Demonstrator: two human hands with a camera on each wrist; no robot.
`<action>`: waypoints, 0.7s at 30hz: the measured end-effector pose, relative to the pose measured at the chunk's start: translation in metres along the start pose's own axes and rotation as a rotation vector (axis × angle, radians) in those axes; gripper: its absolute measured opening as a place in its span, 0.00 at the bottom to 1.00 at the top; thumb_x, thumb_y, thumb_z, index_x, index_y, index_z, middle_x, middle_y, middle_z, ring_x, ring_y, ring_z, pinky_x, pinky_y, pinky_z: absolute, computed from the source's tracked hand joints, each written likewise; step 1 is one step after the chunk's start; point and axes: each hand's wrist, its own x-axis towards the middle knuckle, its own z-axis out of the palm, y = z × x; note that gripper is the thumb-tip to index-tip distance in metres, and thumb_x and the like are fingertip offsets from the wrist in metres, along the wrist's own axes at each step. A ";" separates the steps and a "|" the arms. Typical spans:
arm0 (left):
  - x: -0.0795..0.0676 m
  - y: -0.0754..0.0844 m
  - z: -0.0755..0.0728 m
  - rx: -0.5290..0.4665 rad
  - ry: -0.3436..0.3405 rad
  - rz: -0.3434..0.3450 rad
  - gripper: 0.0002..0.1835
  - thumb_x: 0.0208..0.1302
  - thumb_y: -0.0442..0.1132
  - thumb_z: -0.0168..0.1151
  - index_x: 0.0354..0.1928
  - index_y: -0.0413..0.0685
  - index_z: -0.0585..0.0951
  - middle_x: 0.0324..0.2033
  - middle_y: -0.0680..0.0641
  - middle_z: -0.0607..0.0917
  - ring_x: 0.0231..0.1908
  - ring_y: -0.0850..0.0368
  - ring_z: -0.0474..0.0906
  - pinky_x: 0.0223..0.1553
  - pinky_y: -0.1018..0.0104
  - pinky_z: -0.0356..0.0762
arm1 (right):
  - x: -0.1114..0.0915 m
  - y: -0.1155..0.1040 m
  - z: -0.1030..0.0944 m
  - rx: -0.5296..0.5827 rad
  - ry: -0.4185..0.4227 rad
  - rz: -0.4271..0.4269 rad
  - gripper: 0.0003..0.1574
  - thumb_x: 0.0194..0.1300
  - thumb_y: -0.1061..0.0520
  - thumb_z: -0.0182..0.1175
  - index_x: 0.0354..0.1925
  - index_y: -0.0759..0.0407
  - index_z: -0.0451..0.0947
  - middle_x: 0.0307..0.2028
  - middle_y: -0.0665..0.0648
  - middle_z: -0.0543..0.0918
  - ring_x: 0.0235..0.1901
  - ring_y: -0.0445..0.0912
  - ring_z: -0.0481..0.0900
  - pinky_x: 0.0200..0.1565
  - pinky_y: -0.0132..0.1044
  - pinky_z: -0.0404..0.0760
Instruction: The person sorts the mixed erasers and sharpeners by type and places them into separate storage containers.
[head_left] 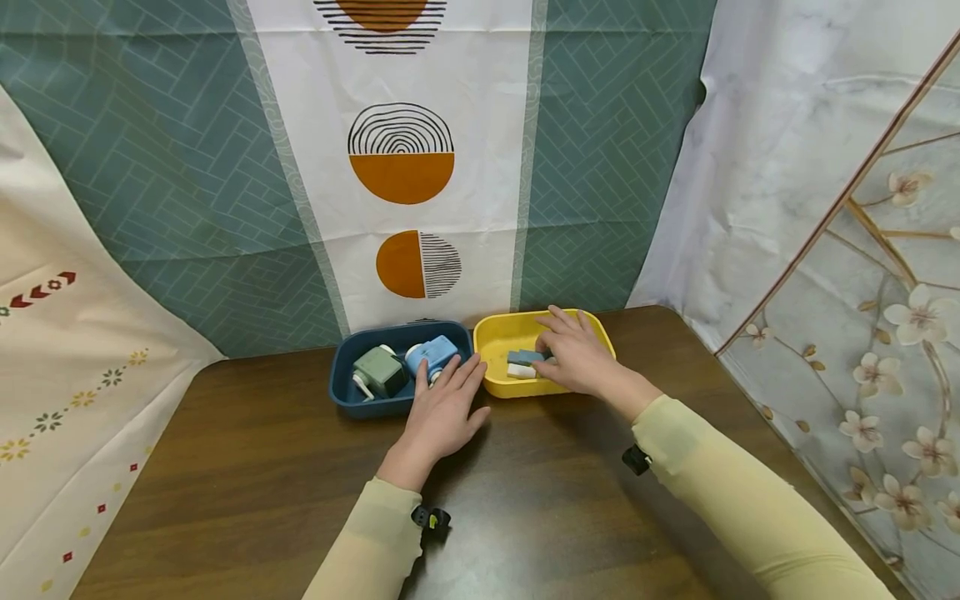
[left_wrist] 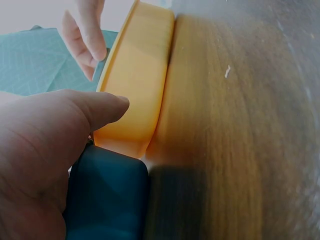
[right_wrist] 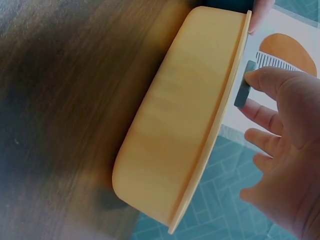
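In the head view my right hand (head_left: 576,354) reaches into the yellow bin (head_left: 498,387). Its thumb and a finger pinch a small flat grey-green block (right_wrist: 244,85), seen above the bin's rim in the right wrist view. Beside those fingertips, a blue-grey block (head_left: 523,357) and a white block (head_left: 521,372) lie in the bin. My left hand (head_left: 441,414) is spread with nearly straight fingers over the right end of the dark blue bin (head_left: 386,408), fingertips close to the yellow bin. It holds nothing that I can see.
Inside the dark blue bin lie a boxy green item (head_left: 381,369) with white parts and a boxy light-blue item (head_left: 431,354), partly behind my left fingers. Both bins stand side by side at the back of the brown wooden table (head_left: 262,492), against a hanging patterned cloth (head_left: 600,167).
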 end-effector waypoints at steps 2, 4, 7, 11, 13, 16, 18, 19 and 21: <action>0.001 0.000 0.000 0.004 -0.002 -0.004 0.42 0.80 0.59 0.66 0.88 0.57 0.63 0.88 0.54 0.57 0.86 0.45 0.51 0.81 0.27 0.28 | 0.001 -0.001 0.000 0.006 -0.003 0.002 0.12 0.74 0.48 0.73 0.45 0.56 0.87 0.78 0.66 0.73 0.85 0.64 0.54 0.81 0.73 0.47; 0.001 0.000 0.000 0.008 -0.009 -0.009 0.42 0.80 0.60 0.65 0.88 0.58 0.62 0.88 0.55 0.57 0.87 0.46 0.50 0.81 0.27 0.27 | 0.001 -0.002 0.000 0.010 -0.006 0.003 0.12 0.74 0.49 0.73 0.45 0.56 0.87 0.78 0.66 0.73 0.85 0.64 0.54 0.80 0.73 0.47; 0.001 -0.001 0.000 0.006 -0.006 -0.006 0.42 0.80 0.59 0.65 0.88 0.58 0.63 0.88 0.54 0.57 0.86 0.46 0.50 0.81 0.27 0.27 | 0.001 -0.003 0.000 0.018 -0.011 0.005 0.12 0.74 0.49 0.73 0.45 0.56 0.87 0.78 0.66 0.73 0.85 0.64 0.54 0.81 0.73 0.46; 0.001 -0.001 -0.001 0.004 0.008 0.002 0.42 0.80 0.59 0.66 0.87 0.57 0.64 0.87 0.53 0.59 0.86 0.45 0.51 0.81 0.26 0.28 | 0.003 -0.003 0.001 0.025 -0.017 0.004 0.12 0.75 0.49 0.73 0.45 0.55 0.87 0.78 0.66 0.73 0.85 0.64 0.54 0.81 0.73 0.46; 0.001 -0.001 -0.001 0.007 0.001 -0.001 0.42 0.80 0.59 0.66 0.88 0.57 0.63 0.87 0.54 0.58 0.86 0.45 0.51 0.81 0.27 0.28 | 0.004 -0.004 0.001 0.032 -0.024 0.006 0.12 0.75 0.49 0.73 0.46 0.56 0.87 0.78 0.66 0.73 0.85 0.64 0.54 0.81 0.73 0.45; 0.001 -0.001 0.000 0.008 -0.007 -0.003 0.42 0.80 0.59 0.65 0.88 0.57 0.63 0.88 0.54 0.57 0.86 0.45 0.50 0.81 0.27 0.28 | 0.005 -0.004 0.002 0.047 -0.035 0.007 0.12 0.75 0.49 0.72 0.46 0.56 0.87 0.78 0.66 0.73 0.85 0.64 0.53 0.81 0.73 0.45; 0.001 -0.001 0.000 0.011 -0.008 -0.005 0.42 0.80 0.59 0.65 0.88 0.57 0.63 0.88 0.54 0.57 0.86 0.46 0.50 0.81 0.27 0.28 | 0.004 -0.004 0.003 0.053 -0.042 0.007 0.13 0.75 0.48 0.72 0.46 0.56 0.87 0.78 0.66 0.73 0.85 0.64 0.53 0.81 0.73 0.44; 0.001 0.000 0.000 0.013 -0.005 -0.005 0.42 0.80 0.59 0.65 0.88 0.57 0.63 0.88 0.54 0.58 0.86 0.45 0.51 0.81 0.27 0.28 | 0.004 -0.004 0.004 0.052 -0.043 0.005 0.13 0.75 0.48 0.72 0.46 0.56 0.87 0.78 0.66 0.73 0.85 0.64 0.53 0.81 0.73 0.44; 0.001 0.000 0.000 0.009 0.000 -0.003 0.42 0.80 0.59 0.66 0.88 0.57 0.64 0.87 0.53 0.58 0.86 0.45 0.51 0.81 0.27 0.29 | 0.004 -0.004 0.006 0.048 -0.046 0.004 0.13 0.76 0.48 0.72 0.46 0.56 0.87 0.78 0.66 0.73 0.85 0.64 0.53 0.81 0.72 0.44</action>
